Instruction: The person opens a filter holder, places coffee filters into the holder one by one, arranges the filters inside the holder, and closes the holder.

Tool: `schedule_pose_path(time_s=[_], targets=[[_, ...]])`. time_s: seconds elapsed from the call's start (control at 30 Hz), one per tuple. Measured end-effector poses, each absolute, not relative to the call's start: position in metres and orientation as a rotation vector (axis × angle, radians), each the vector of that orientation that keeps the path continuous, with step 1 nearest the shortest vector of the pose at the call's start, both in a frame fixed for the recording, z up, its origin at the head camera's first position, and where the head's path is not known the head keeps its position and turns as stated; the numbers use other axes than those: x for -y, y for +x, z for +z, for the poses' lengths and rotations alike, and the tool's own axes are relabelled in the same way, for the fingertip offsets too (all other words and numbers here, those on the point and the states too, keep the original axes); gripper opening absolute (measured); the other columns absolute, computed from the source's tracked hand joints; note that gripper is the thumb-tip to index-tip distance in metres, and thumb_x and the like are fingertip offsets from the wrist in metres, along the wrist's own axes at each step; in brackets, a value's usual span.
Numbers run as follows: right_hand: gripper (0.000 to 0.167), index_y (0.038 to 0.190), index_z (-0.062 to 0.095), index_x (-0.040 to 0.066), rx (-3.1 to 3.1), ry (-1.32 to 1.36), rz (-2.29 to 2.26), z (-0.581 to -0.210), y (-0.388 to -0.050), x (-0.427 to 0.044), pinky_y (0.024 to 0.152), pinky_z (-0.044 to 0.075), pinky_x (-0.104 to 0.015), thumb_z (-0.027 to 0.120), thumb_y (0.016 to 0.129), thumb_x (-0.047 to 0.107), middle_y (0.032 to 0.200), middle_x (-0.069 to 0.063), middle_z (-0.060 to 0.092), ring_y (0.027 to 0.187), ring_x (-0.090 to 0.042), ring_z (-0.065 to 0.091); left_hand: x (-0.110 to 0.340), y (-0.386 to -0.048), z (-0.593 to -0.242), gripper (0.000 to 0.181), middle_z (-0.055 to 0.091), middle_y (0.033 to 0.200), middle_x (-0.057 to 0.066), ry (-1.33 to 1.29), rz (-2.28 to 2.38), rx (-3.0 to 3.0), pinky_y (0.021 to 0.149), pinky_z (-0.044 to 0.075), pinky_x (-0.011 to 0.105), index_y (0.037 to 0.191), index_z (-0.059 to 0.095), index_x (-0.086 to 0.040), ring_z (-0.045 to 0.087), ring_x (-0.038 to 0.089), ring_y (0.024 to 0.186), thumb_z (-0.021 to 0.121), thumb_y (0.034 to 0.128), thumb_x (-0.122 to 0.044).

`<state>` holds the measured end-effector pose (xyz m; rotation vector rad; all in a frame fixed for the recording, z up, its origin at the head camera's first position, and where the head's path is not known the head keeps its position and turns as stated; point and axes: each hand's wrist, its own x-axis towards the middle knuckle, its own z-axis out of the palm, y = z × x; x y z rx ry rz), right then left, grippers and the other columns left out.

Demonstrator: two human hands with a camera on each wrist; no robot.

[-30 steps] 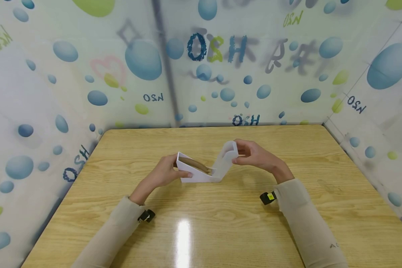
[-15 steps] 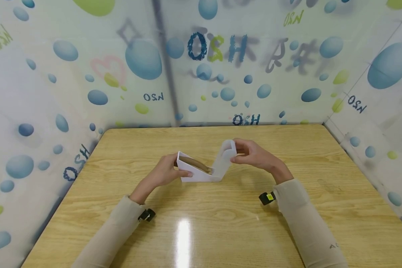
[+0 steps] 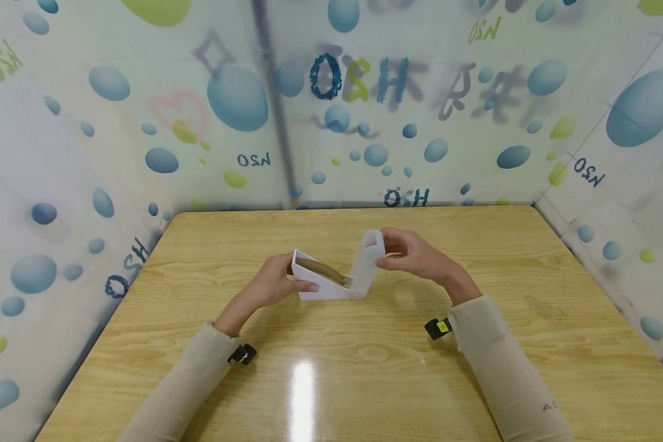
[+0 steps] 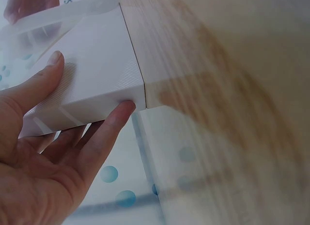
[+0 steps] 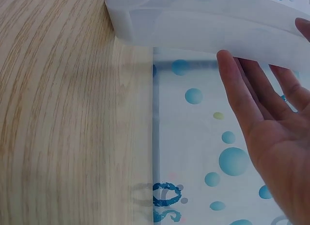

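A white box (image 3: pixel 325 290) with a slanted open top stands on the table, thin brown sheet-like contents (image 3: pixel 323 270) showing inside. Its translucent lid (image 3: pixel 366 270) is hinged at the low right end and swung up. My left hand (image 3: pixel 269 283) grips the box's tall left end, thumb on the near side. In the left wrist view, the left fingers spread along the white box's (image 4: pixel 97 55) end face. My right hand (image 3: pixel 417 255) holds the raised lid's free end between thumb and fingers. The right wrist view shows fingertips against the lid's (image 5: pixel 184 29) outer face.
The wooden table (image 3: pixel 359 374) reaches back to a white wall covering (image 3: pixel 331 147) printed with blue and green spots. Similar covering runs along both sides. Black wrist cameras (image 3: pixel 243 354) sit at the sleeve cuffs.
My right hand has moved a little to the left, tipping the lid more upright toward the box. The left hand and the box have stayed almost still.
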<state>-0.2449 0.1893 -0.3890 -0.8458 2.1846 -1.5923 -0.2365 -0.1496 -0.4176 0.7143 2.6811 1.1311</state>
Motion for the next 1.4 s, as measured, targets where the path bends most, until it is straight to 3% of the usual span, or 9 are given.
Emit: schedule_pose_path(time_s=[0.17, 0.93, 1.4], targets=[[0.036, 0.132, 0.058, 0.001, -2.194, -0.850, -1.593, -0.389, -0.245, -0.187, 0.092, 0.057, -0.036, 0.068, 0.099, 0.011, 0.125, -0.017, 0.063, 0.113, -0.028, 0.066, 0.149, -0.236, -0.417, 0.039, 0.075, 0.106, 0.005, 0.709, 1.140, -2.673, 0.083, 0.057, 0.039, 0.121, 0.068, -0.014, 0.073, 0.023, 0.100, 0.084, 0.0886, -0.027], [0.031, 0.128, 0.059, 0.002, -2.274, -0.887, -1.556, -0.390, -0.243, -0.178, 0.095, 0.056, -0.044, 0.067, 0.098, 0.006, 0.123, -0.017, 0.063, 0.111, -0.030, 0.065, 0.148, -0.237, -0.418, 0.037, 0.074, 0.104, 0.004, 0.708, 1.125, -2.688, 0.079, 0.055, 0.035, 0.119, 0.069, -0.014, 0.071, 0.020, 0.095, 0.085, 0.0880, -0.027], [0.034, 0.129, 0.059, 0.003, -2.274, -0.873, -1.557, -0.389, -0.241, -0.176, 0.094, 0.058, -0.037, 0.069, 0.097, 0.007, 0.123, -0.016, 0.063, 0.112, -0.030, 0.065, 0.148, -0.237, -0.418, 0.037, 0.074, 0.103, 0.004, 0.709, 1.142, -2.685, 0.078, 0.054, 0.034, 0.118, 0.069, -0.013, 0.070, 0.018, 0.094, 0.085, 0.0875, -0.028]])
